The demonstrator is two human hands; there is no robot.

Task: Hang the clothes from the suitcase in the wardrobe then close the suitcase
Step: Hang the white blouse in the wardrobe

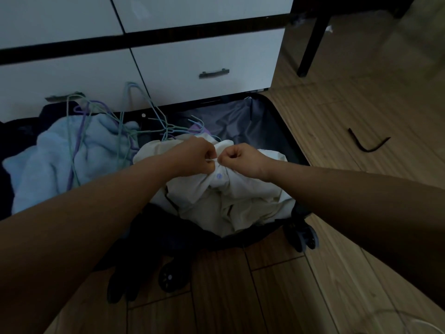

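An open black suitcase (272, 121) lies on the floor in front of the wardrobe's white drawers (204, 59). A crumpled white shirt (240, 201) with a pale blue button fills its right half. My left hand (195, 155) and my right hand (243, 160) are side by side above it, both pinching the shirt's front edge near the collar. A light blue fleece garment (48, 160) lies in the left half. Several thin wire hangers (125, 131), green, purple and blue, are tangled over the fleece and behind the shirt.
Dark clothing (134, 256) spills over the suitcase's near edge beside its wheels (305, 237). A black bent strip (366, 143) lies on the wooden floor to the right. A dark furniture leg (310, 47) stands at the upper right.
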